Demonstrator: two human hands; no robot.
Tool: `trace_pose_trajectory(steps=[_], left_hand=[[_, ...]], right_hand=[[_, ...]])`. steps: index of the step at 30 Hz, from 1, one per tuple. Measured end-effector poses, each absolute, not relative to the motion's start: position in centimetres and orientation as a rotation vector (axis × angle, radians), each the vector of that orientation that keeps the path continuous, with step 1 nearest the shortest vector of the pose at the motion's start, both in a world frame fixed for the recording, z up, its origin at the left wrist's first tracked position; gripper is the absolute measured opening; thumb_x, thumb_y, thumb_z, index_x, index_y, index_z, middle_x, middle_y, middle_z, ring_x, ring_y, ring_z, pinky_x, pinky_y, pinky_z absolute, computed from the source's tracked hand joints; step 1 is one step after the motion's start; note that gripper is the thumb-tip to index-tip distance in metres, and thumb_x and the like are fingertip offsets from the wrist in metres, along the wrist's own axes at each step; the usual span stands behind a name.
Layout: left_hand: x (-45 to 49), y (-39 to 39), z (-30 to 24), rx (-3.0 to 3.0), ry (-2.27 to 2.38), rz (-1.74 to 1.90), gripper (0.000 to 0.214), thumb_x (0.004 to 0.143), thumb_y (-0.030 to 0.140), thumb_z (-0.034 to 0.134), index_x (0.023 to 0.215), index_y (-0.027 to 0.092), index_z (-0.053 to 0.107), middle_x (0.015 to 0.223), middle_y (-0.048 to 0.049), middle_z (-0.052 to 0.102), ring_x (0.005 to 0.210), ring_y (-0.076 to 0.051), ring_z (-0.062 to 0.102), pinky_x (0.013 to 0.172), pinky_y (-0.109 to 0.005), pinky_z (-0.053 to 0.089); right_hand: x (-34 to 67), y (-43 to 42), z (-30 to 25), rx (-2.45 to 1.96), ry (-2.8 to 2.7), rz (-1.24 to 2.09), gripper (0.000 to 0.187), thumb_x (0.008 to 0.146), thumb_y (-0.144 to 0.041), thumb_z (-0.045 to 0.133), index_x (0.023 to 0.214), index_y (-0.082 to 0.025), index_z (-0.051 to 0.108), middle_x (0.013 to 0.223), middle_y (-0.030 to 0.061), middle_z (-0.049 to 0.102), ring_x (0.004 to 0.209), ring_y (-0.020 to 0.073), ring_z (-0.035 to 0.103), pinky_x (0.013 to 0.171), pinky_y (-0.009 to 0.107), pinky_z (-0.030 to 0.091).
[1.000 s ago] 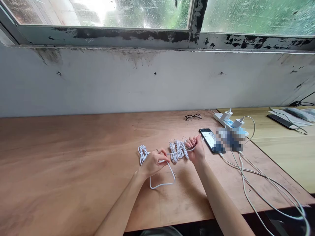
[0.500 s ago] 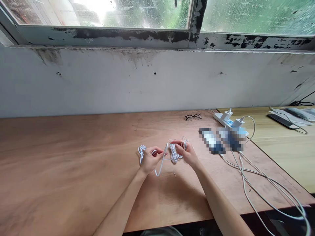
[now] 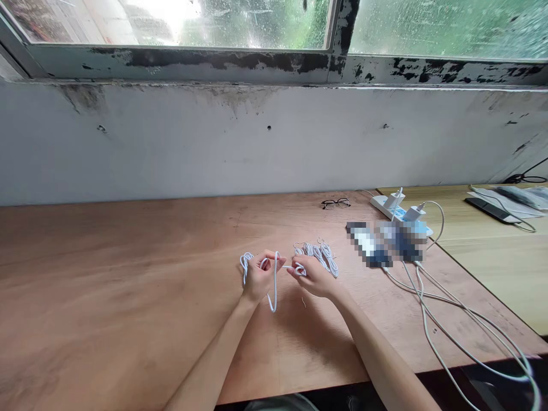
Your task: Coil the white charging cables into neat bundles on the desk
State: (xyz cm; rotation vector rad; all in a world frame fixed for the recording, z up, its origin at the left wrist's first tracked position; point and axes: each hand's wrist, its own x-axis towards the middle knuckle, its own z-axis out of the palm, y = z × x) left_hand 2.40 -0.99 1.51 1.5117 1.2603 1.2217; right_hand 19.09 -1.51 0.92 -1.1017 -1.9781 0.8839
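My left hand (image 3: 259,278) is closed on a white cord (image 3: 274,291), whose loop hangs down just right of the fingers. A short stretch of this cord runs across to my right hand (image 3: 314,277), which pinches it between thumb and fingers. Left of my left hand lies a coiled white cord bundle (image 3: 245,264) on the table. Several more bundled white cords (image 3: 327,260) rest behind and beside my right hand, partly hidden by it. Below the hands a small thin wire piece (image 3: 303,302) lies on the wood.
Eyeglasses (image 3: 336,204) lie near the wall. To the right are a power strip (image 3: 379,202) with chargers, two blurred-out devices (image 3: 369,245), and long cables (image 3: 464,311) running over the table's front edge. A dark phone-like slab (image 3: 492,210) sits on the lighter table.
My right hand has moved left and slightly down, closer to my left hand, uncovering more of the bundles. The hanging loop has swung left and stands more upright.
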Motion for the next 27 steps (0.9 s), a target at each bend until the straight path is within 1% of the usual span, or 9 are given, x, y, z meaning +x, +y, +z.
trace_pose_trajectory(steps=[5, 7, 10, 12, 15, 17, 19, 22, 27], left_hand=[[2.3, -1.0, 1.6, 1.493, 1.215, 1.169, 0.034, 0.068, 0.041, 0.066, 0.091, 0.016, 0.062, 0.072, 0.0015, 0.054, 0.044, -0.003, 0.027, 0.04, -0.019, 0.02], [2.4, -1.0, 1.7, 1.505, 1.191, 1.091, 0.032, 0.069, 0.04, 0.065, 0.089, 0.015, 0.062, 0.072, 0.001, 0.055, 0.045, -0.004, 0.031, 0.041, -0.019, 0.023], [2.4, -1.1, 2.0, 1.593, 1.179, 0.971, 0.027, 0.073, 0.04, 0.062, 0.082, 0.014, 0.064, 0.064, 0.0009, 0.055, 0.048, -0.006, 0.035, 0.044, -0.019, 0.026], [2.2, -1.3, 2.3, 1.718, 1.151, 0.867, 0.027, 0.076, 0.041, 0.058, 0.079, 0.015, 0.066, 0.062, 0.0005, 0.055, 0.049, -0.007, 0.035, 0.046, -0.02, 0.027], [1.9, -1.7, 3.0, 1.936, 1.001, 0.66, 0.026, 0.076, 0.04, 0.059, 0.082, 0.019, 0.071, 0.064, 0.0006, 0.059, 0.052, -0.008, 0.039, 0.05, -0.021, 0.029], [1.9, -2.0, 3.3, 2.034, 0.909, 0.546, 0.031, 0.063, 0.042, 0.071, 0.087, 0.021, 0.072, 0.064, 0.0018, 0.059, 0.055, -0.009, 0.044, 0.052, -0.021, 0.031], [2.0, -2.3, 3.4, 2.104, 0.875, 0.465, 0.033, 0.057, 0.04, 0.076, 0.085, 0.022, 0.073, 0.062, 0.0022, 0.059, 0.056, -0.01, 0.047, 0.053, -0.021, 0.032], [2.3, -2.6, 3.2, 2.172, 0.904, 0.362, 0.013, 0.066, 0.03, 0.068, 0.075, 0.022, 0.073, 0.061, 0.0017, 0.06, 0.054, -0.009, 0.048, 0.052, -0.021, 0.032], [2.3, -2.3, 2.5, 2.249, 1.038, 0.256, 0.014, 0.071, 0.02, 0.056, 0.072, 0.018, 0.07, 0.062, -0.0003, 0.062, 0.055, -0.011, 0.05, 0.053, -0.021, 0.032]], right_hand=[[18.9, -1.2, 0.8, -1.036, -1.421, 1.332, 0.041, 0.074, -0.046, 0.064, 0.059, -0.022, 0.033, 0.047, -0.008, 0.032, 0.04, 0.0073, 0.03, 0.041, 0.022, 0.023], [19.0, -0.9, 0.6, -0.909, -1.167, 1.475, 0.041, 0.071, -0.045, 0.066, 0.06, -0.022, 0.034, 0.046, -0.0098, 0.027, 0.038, 0.0057, 0.023, 0.038, 0.021, 0.019], [19.5, -0.4, 0.6, -0.716, -0.916, 1.619, 0.028, 0.071, -0.041, 0.066, 0.068, -0.021, 0.046, 0.044, -0.0114, 0.023, 0.037, 0.0054, 0.016, 0.037, 0.02, 0.016], [19.9, -0.2, 0.7, -0.667, -0.833, 1.66, 0.021, 0.07, -0.037, 0.065, 0.073, -0.02, 0.053, 0.042, -0.0116, 0.021, 0.037, 0.0055, 0.015, 0.036, 0.02, 0.016], [20.5, 0.0, 1.0, -0.676, -0.746, 1.664, 0.016, 0.068, -0.031, 0.066, 0.069, -0.019, 0.057, 0.04, -0.0112, 0.021, 0.036, 0.0047, 0.014, 0.035, 0.02, 0.015], [20.8, 0.0, 1.1, -0.691, -0.693, 1.661, 0.015, 0.067, -0.031, 0.065, 0.065, -0.018, 0.057, 0.04, -0.0109, 0.021, 0.036, 0.0042, 0.014, 0.034, 0.019, 0.015], [21.2, 0.1, 1.2, -0.698, -0.635, 1.688, 0.018, 0.069, -0.033, 0.063, 0.064, -0.017, 0.057, 0.04, -0.0106, 0.021, 0.036, 0.0039, 0.013, 0.034, 0.018, 0.015], [22.0, 0.2, 1.1, -0.691, -0.557, 1.737, 0.017, 0.069, -0.031, 0.061, 0.06, -0.017, 0.056, 0.04, -0.0096, 0.024, 0.035, 0.0041, 0.015, 0.032, 0.018, 0.015], [23.4, 0.4, 0.9, -0.614, -0.514, 1.765, 0.012, 0.068, -0.027, 0.056, 0.061, -0.017, 0.057, 0.042, -0.008, 0.031, 0.033, 0.0044, 0.02, 0.031, 0.018, 0.016]])
